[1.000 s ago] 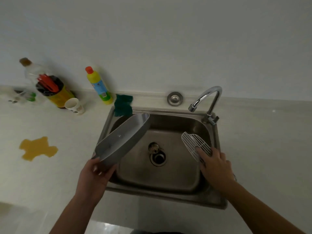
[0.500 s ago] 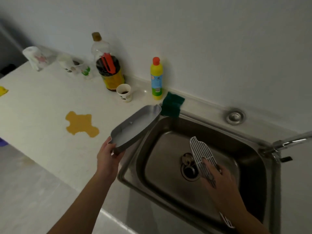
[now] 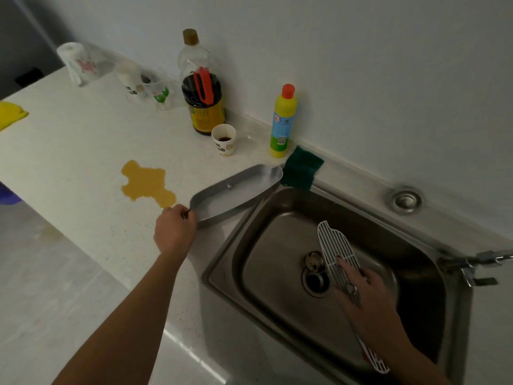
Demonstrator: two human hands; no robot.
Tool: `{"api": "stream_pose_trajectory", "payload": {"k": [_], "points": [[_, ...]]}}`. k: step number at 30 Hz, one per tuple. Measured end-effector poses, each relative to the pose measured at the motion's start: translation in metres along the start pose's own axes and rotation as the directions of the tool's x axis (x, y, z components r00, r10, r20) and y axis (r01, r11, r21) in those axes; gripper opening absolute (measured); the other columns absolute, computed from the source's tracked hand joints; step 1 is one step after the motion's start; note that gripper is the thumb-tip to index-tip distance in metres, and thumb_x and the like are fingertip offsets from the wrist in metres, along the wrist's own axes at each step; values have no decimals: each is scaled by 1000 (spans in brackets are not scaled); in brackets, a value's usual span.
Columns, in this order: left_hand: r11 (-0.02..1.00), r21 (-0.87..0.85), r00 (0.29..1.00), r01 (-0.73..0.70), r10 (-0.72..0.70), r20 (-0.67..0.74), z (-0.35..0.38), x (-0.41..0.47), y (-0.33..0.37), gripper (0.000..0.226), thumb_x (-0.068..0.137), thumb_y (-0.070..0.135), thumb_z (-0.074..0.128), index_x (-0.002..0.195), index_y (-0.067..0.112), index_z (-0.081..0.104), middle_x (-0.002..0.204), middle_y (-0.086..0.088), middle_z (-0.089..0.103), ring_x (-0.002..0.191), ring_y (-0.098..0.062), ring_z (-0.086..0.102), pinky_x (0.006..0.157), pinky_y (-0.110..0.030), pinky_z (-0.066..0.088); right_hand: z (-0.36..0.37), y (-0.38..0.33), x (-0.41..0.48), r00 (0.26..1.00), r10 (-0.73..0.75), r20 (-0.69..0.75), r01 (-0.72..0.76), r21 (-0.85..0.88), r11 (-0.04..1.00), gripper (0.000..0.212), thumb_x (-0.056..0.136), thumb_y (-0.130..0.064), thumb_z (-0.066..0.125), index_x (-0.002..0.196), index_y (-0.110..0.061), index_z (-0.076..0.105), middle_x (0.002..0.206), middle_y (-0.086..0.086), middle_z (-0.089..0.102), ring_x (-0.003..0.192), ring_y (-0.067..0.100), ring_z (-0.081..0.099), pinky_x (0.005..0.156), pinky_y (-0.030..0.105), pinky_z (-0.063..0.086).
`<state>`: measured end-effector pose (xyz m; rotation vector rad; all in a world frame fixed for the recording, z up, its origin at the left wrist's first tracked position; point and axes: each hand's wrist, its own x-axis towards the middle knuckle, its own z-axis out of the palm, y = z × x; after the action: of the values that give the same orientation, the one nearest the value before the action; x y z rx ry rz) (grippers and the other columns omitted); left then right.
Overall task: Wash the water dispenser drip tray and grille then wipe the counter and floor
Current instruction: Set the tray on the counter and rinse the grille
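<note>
Left hand: fingers clamped on the near end of the drip tray; the tray lies along the table edge, its far end reaching toward the green scouring pad, its long side at the sink rim; whether it rests on the table or is held just above it cannot be told
Right hand: fingers closed on the white grille, held tilted over the sink basin above the drain; its near end pokes out below the wrist
Washing: no running water from the tap and no suds in view; the tray's inside looks pale and bare, but whether either part is already washed cannot be judged; the pad and the yellow detergent bottle stand unused by the wall
Table wiping: not done; an amber spill lies on the table just beside the left hand; a yellow cloth sits at the far left edge, well apart
Floor: a faint yellowish stain shows on the floor below the table edge; not wiped
Clutter: a paper cup, a dark sauce bottle and a clear bottle stand near the wall
Judged progress: early to middle; both wiping steps remain
</note>
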<state>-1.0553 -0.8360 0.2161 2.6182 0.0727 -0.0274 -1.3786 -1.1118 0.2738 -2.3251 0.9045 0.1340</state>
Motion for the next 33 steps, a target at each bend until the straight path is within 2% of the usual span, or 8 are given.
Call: {"api": "stream_pose_trajectory", "payload": {"k": [8, 14, 16, 19, 23, 27, 31, 33], "points": [[965, 215, 988, -152, 157, -5, -5, -4, -10, 24, 101, 30, 56, 81, 17, 59, 68, 4, 50, 57, -13, 50, 54, -26, 40, 5, 0, -9, 1000, -21, -18, 22, 45, 999, 67, 91, -36, 74, 149, -51, 44, 140, 10, 48, 126, 29, 53, 106, 52, 48], [973, 183, 988, -141, 150, -36, -17, -20, 11, 42, 95, 41, 65, 124, 12, 56, 115, -13, 60, 100, -32, 60, 80, -46, 53, 6, -1, -15, 998, -69, -3, 69, -4, 998, 68, 92, -36, 71, 151, -50, 41, 140, 12, 48, 125, 28, 50, 104, 50, 48], [965, 86, 968, -247, 250, -23, -19, -34, 30, 40, 95, 38, 66, 126, 16, 55, 115, -7, 60, 98, -24, 60, 83, -42, 53, 3, 1, -14, 997, -81, 15, 81, -34, 996, 68, 93, -40, 69, 152, -53, 38, 143, 11, 45, 128, 28, 46, 106, 50, 47], [927, -243, 908, -287, 344, 241, -14, -66, 74, 20, 98, 40, 64, 113, 27, 60, 96, 11, 65, 83, -3, 63, 78, -29, 54, -6, 4, -8, 989, -140, 36, 143, -125, 982, 69, 95, -44, 66, 154, -53, 32, 153, 8, 40, 136, 27, 40, 109, 48, 45], [863, -483, 751, -150, 417, 512, 6, -127, 133, 18, 100, 50, 54, 100, 35, 64, 90, 7, 72, 78, -6, 70, 72, -28, 58, -24, 15, -2, 970, -235, 64, 243, -282, 928, 69, 98, -50, 55, 156, -53, 18, 161, 7, 32, 144, 29, 36, 113, 49, 42], [799, -543, 526, 258, 355, 773, 33, -176, 168, 23, 105, 38, 56, 111, 18, 65, 101, -7, 76, 81, -15, 77, 70, -35, 65, -41, 35, -2, 965, -248, 81, 258, -436, 862, 71, 99, -51, 51, 158, -50, 11, 166, 9, 28, 148, 33, 33, 120, 55, 32], [661, -530, 482, 531, 279, 830, 60, -203, 185, 17, 105, 12, 56, 119, 5, 61, 101, -16, 76, 74, -18, 78, 58, -32, 63, -59, 54, -3, 974, -206, 95, 227, -387, 894, 74, 96, -52, 51, 157, -47, 9, 166, 10, 30, 150, 33, 31, 121, 57, 29], [620, -524, 481, 584, 255, 839, 70, -208, 190, 16, 104, 9, 56, 117, 3, 62, 99, -17, 77, 75, -21, 79, 58, -33, 64, -70, 70, -6, 984, -175, 32, 175, -345, 922, 69, 96, -53, 53, 157, -41, 23, 165, 7, 34, 151, 29, 32, 122, 55, 29]]}}
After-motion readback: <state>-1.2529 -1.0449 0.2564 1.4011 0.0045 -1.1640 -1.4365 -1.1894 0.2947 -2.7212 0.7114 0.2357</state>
